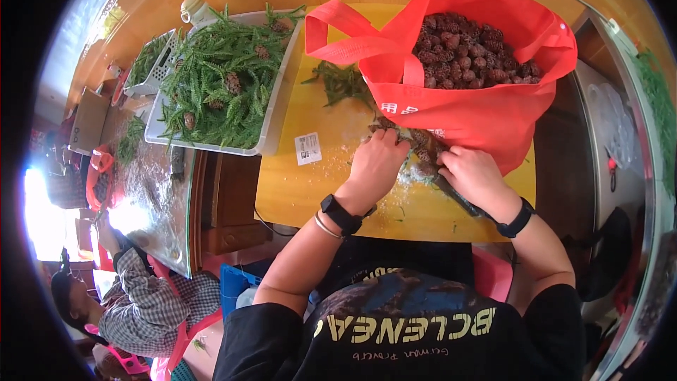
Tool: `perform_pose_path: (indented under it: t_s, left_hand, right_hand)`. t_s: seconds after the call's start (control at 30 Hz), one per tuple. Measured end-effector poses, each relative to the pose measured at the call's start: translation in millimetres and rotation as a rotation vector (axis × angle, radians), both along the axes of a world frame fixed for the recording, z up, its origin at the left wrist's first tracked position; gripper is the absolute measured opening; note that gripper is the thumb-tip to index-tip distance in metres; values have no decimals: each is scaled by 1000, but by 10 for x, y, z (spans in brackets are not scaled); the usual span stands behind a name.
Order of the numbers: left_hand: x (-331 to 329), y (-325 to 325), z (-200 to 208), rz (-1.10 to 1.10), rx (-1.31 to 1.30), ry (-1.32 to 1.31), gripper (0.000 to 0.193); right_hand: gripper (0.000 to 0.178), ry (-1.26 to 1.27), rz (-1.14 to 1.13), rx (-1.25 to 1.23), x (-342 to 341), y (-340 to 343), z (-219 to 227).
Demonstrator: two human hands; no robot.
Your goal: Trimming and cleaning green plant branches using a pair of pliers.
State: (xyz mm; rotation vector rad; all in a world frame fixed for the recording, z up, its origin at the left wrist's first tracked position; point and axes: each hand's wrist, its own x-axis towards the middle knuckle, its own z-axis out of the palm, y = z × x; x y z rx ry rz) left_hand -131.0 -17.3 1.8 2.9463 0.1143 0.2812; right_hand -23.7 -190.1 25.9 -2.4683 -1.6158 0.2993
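My left hand [379, 166] is closed, fingers bent down at the edge of a brown pine cone cluster [422, 147] on the yellow table [289, 187]. What its fingertips hold is hidden under them. From the other side, my right hand [474, 175] pinches the cluster's right edge. A dark, stick-like length [457, 195] runs from the cones down under my right wrist. Just beyond both hands stands a red fabric bag [462, 106], heaped with dark pine cones [465, 53]. White flakes [404, 194] are scattered around my hands.
On the left, a clear plastic bin [271, 123] holds green artificial fir sprigs with cones. A loose green sprig [340, 83] and a white label [307, 148] lie on the table. Another person [144, 296] sits at a glass-topped table [159, 212] at far left.
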Motion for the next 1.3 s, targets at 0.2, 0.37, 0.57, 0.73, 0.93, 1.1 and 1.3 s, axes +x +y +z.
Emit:
perform_pose_path:
  t_s: [0.2, 0.37, 0.57, 0.73, 0.93, 1.1, 1.3]
  left_hand:
    - [-52, 79, -74, 8, -164, -101, 10]
    - [-87, 188, 87, -46, -443, -191, 19]
    - [153, 225, 9, -17, -1071, -255, 22]
    - [350, 220, 77, 9, -1445, -174, 22]
    - [509, 239, 152, -6, -1464, -218, 22]
    - [245, 302, 288, 37, -1413, -82, 24]
    - [-195, 286, 332, 114, -1509, -185, 23]
  right_hand:
    - [14, -31, 17, 65, 44, 20, -37]
    - [12, 101, 60, 170, 94, 1, -34]
    - [11, 157, -27, 144, 70, 4, -108]
    - [10, 206, -41, 160, 76, 11, -70]
    - [9, 238, -82, 148, 103, 57, -19]
    - [8, 240, -89, 45, 146, 37, -8]
    - [8, 170, 22, 165, 214, 54, -148]
